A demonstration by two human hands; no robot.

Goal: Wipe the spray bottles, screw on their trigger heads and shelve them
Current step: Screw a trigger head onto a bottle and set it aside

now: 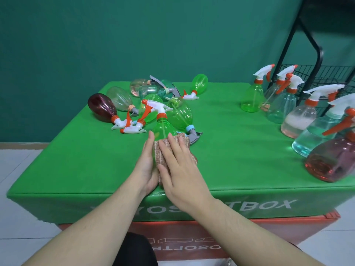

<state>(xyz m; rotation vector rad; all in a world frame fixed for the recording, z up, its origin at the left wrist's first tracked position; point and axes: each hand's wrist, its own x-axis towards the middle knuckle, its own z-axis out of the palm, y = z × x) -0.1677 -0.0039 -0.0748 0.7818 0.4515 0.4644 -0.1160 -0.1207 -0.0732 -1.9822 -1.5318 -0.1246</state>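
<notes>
Both hands clasp a green spray bottle [163, 129]: left hand [147, 167] cups it bare, right hand [180, 169] presses a pinkish cloth [184, 143] flat against it. Its white-and-orange trigger head [155, 108] is on.

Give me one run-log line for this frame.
step: wiping | object: green spray bottle, trigger head on | left hand: holds bottle | right hand: presses cloth on bottle | shelved: not yet

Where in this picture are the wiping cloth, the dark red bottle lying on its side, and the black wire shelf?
wiping cloth [184, 143]: head view, upper edge beside the right hand.
dark red bottle [101, 107]: head view, middle of its body.
black wire shelf [318, 60]: head view, front upright post.
</notes>
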